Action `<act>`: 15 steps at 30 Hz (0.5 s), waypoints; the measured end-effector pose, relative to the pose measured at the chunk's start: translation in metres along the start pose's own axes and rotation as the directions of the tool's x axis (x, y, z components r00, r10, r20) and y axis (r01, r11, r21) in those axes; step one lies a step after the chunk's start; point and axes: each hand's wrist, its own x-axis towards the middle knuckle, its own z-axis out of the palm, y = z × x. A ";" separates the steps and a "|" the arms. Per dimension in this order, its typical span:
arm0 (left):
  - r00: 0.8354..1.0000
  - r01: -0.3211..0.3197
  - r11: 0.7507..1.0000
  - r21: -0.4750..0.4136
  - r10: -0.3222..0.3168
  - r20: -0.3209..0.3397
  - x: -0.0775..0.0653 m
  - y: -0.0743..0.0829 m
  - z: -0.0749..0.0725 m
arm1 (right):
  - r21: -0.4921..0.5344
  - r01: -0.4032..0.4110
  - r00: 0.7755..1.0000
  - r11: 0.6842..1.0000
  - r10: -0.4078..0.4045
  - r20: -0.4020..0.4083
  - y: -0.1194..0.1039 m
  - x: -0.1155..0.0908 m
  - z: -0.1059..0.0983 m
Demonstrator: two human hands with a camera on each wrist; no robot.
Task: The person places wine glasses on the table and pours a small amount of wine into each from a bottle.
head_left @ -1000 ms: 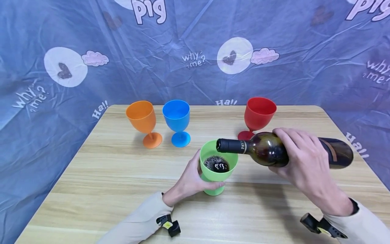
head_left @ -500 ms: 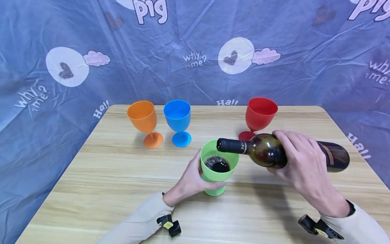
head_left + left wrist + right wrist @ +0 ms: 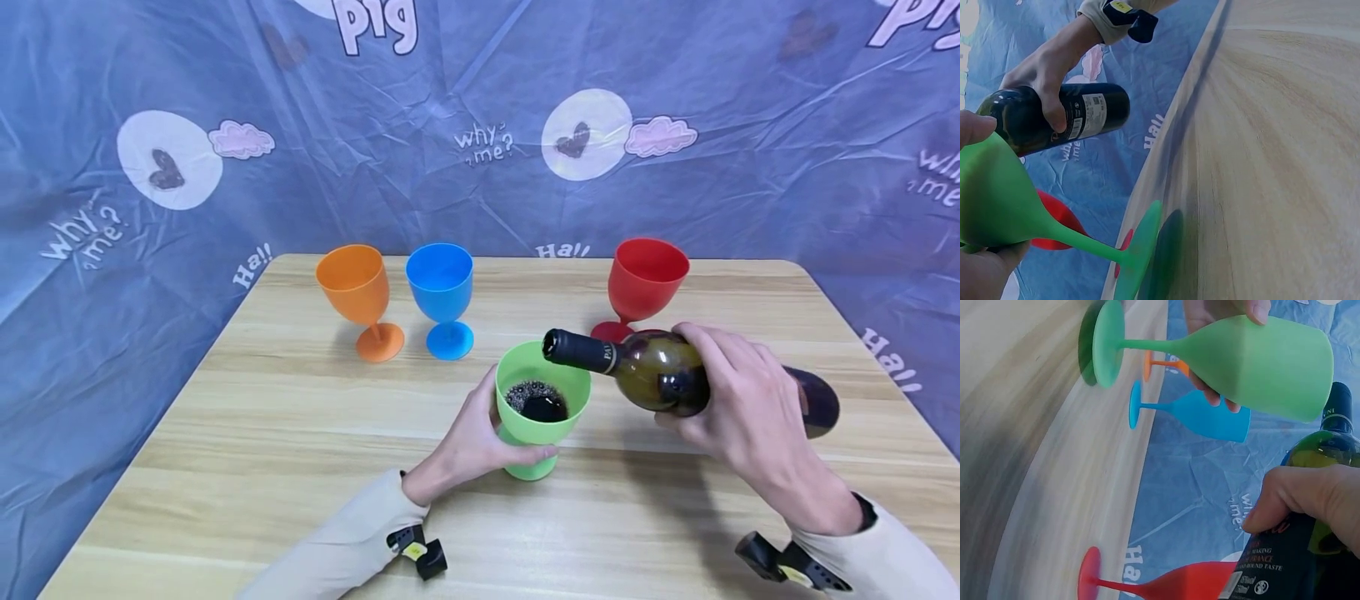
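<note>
- Since the earlier frames, the bottle (image 3: 660, 373) has tipped: its neck now points higher and its base sits lower.
- The right hand (image 3: 750, 408) grips the bottle round its body, with the mouth near the rim of the green goblet (image 3: 534, 432).
- The left hand (image 3: 480, 437) holds that upright goblet round its bowl; dark, bubbly liquid (image 3: 543, 407) lies inside.
- Behind, on the tabletop (image 3: 300, 467), stand orange (image 3: 360, 292), blue (image 3: 442, 292) and red goblets (image 3: 647, 283).
</note>
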 end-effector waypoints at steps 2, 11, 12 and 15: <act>1.000 -0.002 1.000 -0.001 0.002 0.001 0.000 0.000 0.000 | 0.013 -0.021 1.000 1.000 0.021 0.007 0.000 0.000 0.000; 1.000 -0.001 1.000 0.009 0.001 -0.004 0.001 0.001 -0.001 | 0.015 -0.016 1.000 1.000 0.015 0.019 0.000 0.002 0.000; 1.000 -0.001 1.000 0.009 0.001 -0.004 0.001 0.002 -0.001 | 0.011 -0.009 1.000 1.000 0.009 0.018 0.000 0.002 0.000; 1.000 -0.002 1.000 0.011 0.002 -0.006 0.001 0.003 -0.003 | -0.009 0.003 1.000 1.000 -0.002 0.015 0.001 0.002 -0.001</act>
